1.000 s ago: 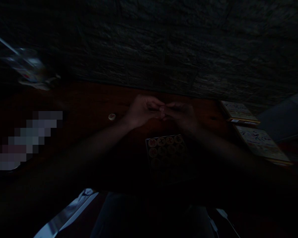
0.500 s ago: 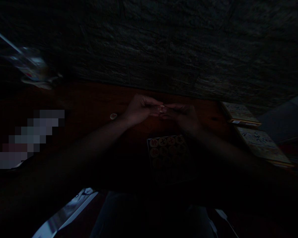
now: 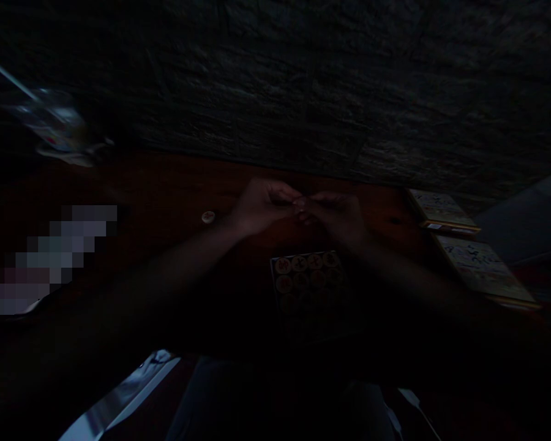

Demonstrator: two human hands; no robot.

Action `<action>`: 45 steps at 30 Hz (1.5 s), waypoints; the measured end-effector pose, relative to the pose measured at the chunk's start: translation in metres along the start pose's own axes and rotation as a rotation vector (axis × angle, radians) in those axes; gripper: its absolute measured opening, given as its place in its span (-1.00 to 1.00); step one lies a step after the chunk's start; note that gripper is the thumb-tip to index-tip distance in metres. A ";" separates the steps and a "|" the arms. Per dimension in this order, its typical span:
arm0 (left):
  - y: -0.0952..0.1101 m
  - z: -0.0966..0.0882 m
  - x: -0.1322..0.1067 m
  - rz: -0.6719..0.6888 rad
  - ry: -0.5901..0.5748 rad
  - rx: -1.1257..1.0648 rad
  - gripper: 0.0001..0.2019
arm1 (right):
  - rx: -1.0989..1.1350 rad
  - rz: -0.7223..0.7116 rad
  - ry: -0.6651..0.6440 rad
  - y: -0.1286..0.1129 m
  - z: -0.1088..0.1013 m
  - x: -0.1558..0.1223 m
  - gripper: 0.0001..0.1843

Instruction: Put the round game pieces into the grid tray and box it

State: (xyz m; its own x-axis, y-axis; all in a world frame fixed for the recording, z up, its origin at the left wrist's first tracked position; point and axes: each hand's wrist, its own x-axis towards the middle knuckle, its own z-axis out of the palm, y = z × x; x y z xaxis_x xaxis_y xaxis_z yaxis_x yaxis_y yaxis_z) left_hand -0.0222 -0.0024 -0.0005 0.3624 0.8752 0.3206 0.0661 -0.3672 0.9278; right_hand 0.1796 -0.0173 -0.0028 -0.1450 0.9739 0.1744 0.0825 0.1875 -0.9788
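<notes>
My left hand (image 3: 264, 205) and my right hand (image 3: 337, 214) meet over the dark wooden table, fingertips pressed together. Both sets of fingers are closed in a pinch; what lies between them, if anything, is hidden and too dark to make out. Left of my left wrist, one round Chinese chess piece (image 3: 208, 217) with a red character lies by itself on the wood. Below my hands sits a square tray (image 3: 272, 278) with rows of Chinese chess pieces (image 3: 299, 263) in it. The tray's near rows sink into shadow.
Two flat printed boxes, a far box (image 3: 445, 207) and a nearer box (image 3: 484, 263), lie at the right. A clear cup (image 3: 57, 125) with a straw stands far left. Behind the table (image 3: 179, 177) rises a stone wall (image 3: 275, 79). A blurred-out patch covers something at left.
My fingers have shifted slightly where they meet; a small pale spot that showed between the fingertips is now covered. My arms stay in nearly the same place.
</notes>
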 end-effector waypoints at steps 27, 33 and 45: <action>0.005 0.007 -0.001 -0.171 0.028 -0.245 -0.77 | -0.082 -0.131 -0.053 0.008 -0.002 0.004 -0.49; 0.007 0.007 -0.002 -0.231 0.088 -0.315 -0.74 | -0.023 -0.118 -0.038 0.011 -0.001 0.006 -0.50; 0.008 0.004 -0.002 -0.239 0.107 -0.345 -0.72 | 0.096 -0.124 -0.014 0.008 0.002 0.003 -0.52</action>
State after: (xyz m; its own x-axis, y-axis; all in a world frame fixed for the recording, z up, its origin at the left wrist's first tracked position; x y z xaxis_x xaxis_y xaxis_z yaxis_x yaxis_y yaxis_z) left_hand -0.0183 -0.0083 0.0050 0.2750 0.9572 0.0902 -0.1851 -0.0393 0.9819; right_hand 0.1781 -0.0133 -0.0105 -0.1622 0.9421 0.2936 -0.0313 0.2925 -0.9558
